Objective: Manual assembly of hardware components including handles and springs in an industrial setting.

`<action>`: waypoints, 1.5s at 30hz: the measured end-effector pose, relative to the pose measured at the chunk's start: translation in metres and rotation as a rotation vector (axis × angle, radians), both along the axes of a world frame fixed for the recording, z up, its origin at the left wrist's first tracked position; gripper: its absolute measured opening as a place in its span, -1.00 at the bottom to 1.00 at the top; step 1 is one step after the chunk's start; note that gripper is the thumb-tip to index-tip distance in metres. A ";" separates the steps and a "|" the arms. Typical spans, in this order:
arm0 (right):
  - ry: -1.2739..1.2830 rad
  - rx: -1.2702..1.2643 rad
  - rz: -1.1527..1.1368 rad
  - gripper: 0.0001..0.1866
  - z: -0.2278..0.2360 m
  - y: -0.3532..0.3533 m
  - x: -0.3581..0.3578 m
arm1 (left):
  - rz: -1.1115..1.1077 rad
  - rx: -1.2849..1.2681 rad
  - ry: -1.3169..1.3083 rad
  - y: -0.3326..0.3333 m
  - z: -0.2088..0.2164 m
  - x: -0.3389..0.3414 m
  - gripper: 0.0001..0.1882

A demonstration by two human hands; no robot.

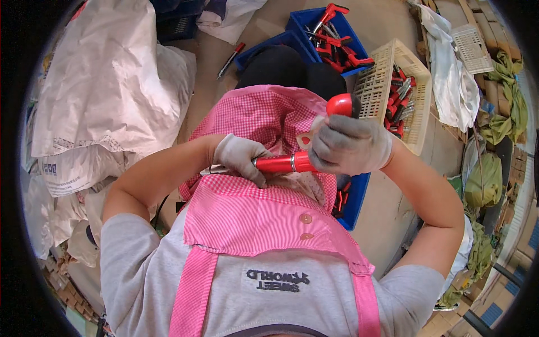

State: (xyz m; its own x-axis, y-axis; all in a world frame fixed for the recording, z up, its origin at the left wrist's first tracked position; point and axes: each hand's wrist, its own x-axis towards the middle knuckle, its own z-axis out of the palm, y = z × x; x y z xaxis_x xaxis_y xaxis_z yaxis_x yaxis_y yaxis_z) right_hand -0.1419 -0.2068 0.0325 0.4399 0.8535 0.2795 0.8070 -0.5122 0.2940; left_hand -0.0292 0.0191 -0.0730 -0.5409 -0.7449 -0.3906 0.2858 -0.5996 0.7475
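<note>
I hold a red tubular tool [279, 163] with a silver ring level across my apron. Its exact kind I cannot make out. My left hand [240, 158], in a whitish work glove, is closed round its left end, where a thin metal part sticks out. The grey-stained glove of my right hand [349, 145] wraps round the right end. A rounded red-and-black handle end [340, 105] rises above the right fist; how it joins the tube is hidden by the fingers.
Blue crates [359, 42] with red-handled tools stand ahead; another blue crate [353, 208] is partly behind my right forearm. A cream basket [387, 64] holds red and metal parts. One red-and-silver piece [231, 60] lies on the floor. Large white sacks [106, 78] fill the left.
</note>
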 end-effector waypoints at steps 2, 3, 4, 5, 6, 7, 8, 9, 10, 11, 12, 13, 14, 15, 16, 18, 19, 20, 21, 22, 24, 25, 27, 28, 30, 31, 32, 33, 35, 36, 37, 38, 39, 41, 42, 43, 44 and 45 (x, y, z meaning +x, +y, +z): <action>-0.101 -0.024 0.062 -0.78 -0.005 -0.001 0.001 | 0.004 -0.006 -0.052 -0.001 0.006 0.000 -0.71; -0.100 -0.021 0.061 -0.78 -0.004 0.001 0.002 | 0.012 -0.011 -0.103 0.000 0.010 0.000 -0.69; 0.131 0.029 -0.043 -0.78 -0.002 0.003 0.003 | 0.011 -0.007 -0.101 0.002 0.014 -0.001 -0.69; 0.364 0.079 -0.147 -0.78 -0.001 0.004 0.004 | 0.052 -0.149 -0.288 0.005 0.017 -0.004 -0.68; 0.518 0.221 -0.242 -0.75 -0.009 0.001 -0.001 | 0.090 -0.296 -0.477 0.007 0.022 -0.004 -0.66; 0.724 0.333 -0.405 -0.73 -0.017 0.001 -0.010 | 0.091 -0.294 -0.476 0.005 0.032 -0.004 -0.66; 0.930 0.446 -0.569 -0.71 -0.024 0.004 -0.021 | -0.020 -0.274 -0.844 0.001 0.046 -0.003 -0.66; 1.111 0.414 -0.708 -0.70 -0.029 0.008 -0.029 | -0.138 -0.248 -1.206 -0.003 0.060 -0.001 -0.65; 1.220 0.646 -0.768 -0.72 -0.039 0.016 -0.040 | -0.149 -0.281 -1.349 -0.002 0.072 0.004 -0.74; 1.320 0.885 -0.822 -0.75 -0.046 0.025 -0.047 | -0.105 -0.326 -1.496 -0.002 0.076 0.008 -0.78; 1.538 1.363 -0.867 -0.64 -0.048 0.038 -0.046 | -0.068 -0.365 -1.637 -0.004 0.076 0.013 -0.82; 1.972 1.755 -0.785 -0.58 -0.048 0.034 -0.043 | 0.056 -0.561 -1.788 -0.001 0.068 0.021 -0.86; 2.403 2.148 -0.622 -0.52 -0.048 0.029 -0.040 | 0.115 -0.758 -1.974 -0.002 0.060 0.030 -0.86; 2.386 2.297 -0.536 -0.40 -0.052 0.036 -0.034 | 0.179 -0.970 -2.151 -0.006 0.056 0.040 -0.83; 2.503 2.510 -0.162 -0.41 -0.063 0.043 -0.030 | 0.130 -1.104 -2.268 -0.010 0.066 0.051 -0.80; 2.565 2.640 0.666 -0.42 -0.071 0.065 -0.020 | 0.271 -1.432 -2.281 -0.020 0.084 0.075 -0.75; 2.560 2.633 0.674 -0.42 -0.065 0.072 -0.016 | 0.336 -1.603 -2.261 -0.025 0.094 0.085 -0.71; 2.324 2.630 0.682 -0.43 -0.058 0.076 -0.013 | 0.405 -1.649 -2.256 -0.031 0.105 0.088 -0.72; 2.098 2.610 0.688 -0.45 -0.055 0.078 -0.013 | 0.470 -1.693 -2.247 -0.036 0.114 0.088 -0.73; 1.968 2.592 0.537 -0.47 -0.054 0.070 -0.013 | 0.419 -1.554 -2.211 -0.037 0.120 0.085 -0.76; 1.639 2.240 -0.177 -0.48 -0.049 0.044 -0.017 | 0.280 -1.256 -2.164 -0.030 0.122 0.070 -0.76; 1.365 1.926 -0.532 -0.55 -0.040 0.031 -0.020 | 0.155 -0.967 -2.086 -0.028 0.124 0.063 -0.77; 0.754 1.017 -0.667 -0.64 -0.025 0.007 -0.025 | -0.166 -0.439 -1.582 -0.033 0.121 0.047 -0.71; 0.663 0.752 -0.590 -0.68 -0.009 0.002 -0.021 | -0.088 -0.438 -1.301 -0.027 0.102 0.039 -0.68; 0.391 0.378 -0.386 -0.75 -0.006 -0.003 -0.019 | -0.066 -0.189 -0.772 -0.017 0.075 0.020 -0.69; 0.302 0.253 -0.343 -0.78 0.003 0.003 -0.019 | -0.036 -0.130 -0.496 -0.011 0.061 0.012 -0.72; 0.221 0.200 -0.262 -0.78 0.004 0.007 -0.019 | -0.007 -0.069 -0.219 -0.003 0.038 0.003 -0.74; 0.144 0.144 -0.169 -0.79 0.003 0.009 -0.018 | -0.047 0.060 -0.071 0.003 0.021 -0.005 -0.78; 0.063 0.073 -0.127 -0.80 0.003 0.009 -0.026 | -0.144 0.103 0.096 0.001 0.003 -0.006 -0.74; 0.013 0.028 -0.120 -0.80 0.000 0.006 -0.028 | -0.139 0.161 0.095 -0.001 0.006 -0.004 -0.76; -0.037 -0.015 -0.110 -0.81 -0.002 0.005 -0.029 | -0.138 0.162 0.099 -0.004 0.006 -0.004 -0.76; -0.033 -0.012 -0.108 -0.81 -0.002 0.004 -0.029 | -0.164 0.145 0.083 -0.007 0.006 -0.005 -0.78; 0.038 0.018 -0.085 -0.80 -0.002 0.004 -0.027 | -0.190 0.126 0.063 -0.008 0.006 -0.005 -0.80; 0.187 0.124 -0.139 -0.79 -0.001 0.007 -0.023 | -0.172 0.096 0.075 -0.001 0.005 -0.009 -0.81; 0.266 0.196 -0.222 -0.77 0.000 0.010 -0.022 | -0.120 0.037 -0.059 0.000 0.012 -0.010 -0.80; 0.381 0.255 -0.268 -0.74 -0.006 0.007 -0.022 | -0.068 -0.022 -0.192 0.000 0.019 -0.009 -0.79; 0.382 0.257 -0.268 -0.74 -0.010 0.008 -0.027 | -0.069 -0.019 -0.192 0.000 0.027 -0.008 -0.79; 0.708 0.452 -0.430 -0.73 -0.013 0.010 -0.034 | -0.052 -0.133 -0.456 -0.001 0.037 -0.007 -0.70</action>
State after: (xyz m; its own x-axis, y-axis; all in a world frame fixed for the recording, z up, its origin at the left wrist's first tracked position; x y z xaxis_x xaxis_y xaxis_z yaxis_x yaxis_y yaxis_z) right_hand -0.1759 -0.1967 0.0198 0.8861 0.4544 0.0908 0.4368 -0.7534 -0.4915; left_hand -0.0359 0.0178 -0.0364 -0.3744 -0.7811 -0.4997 -0.1168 -0.4949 0.8611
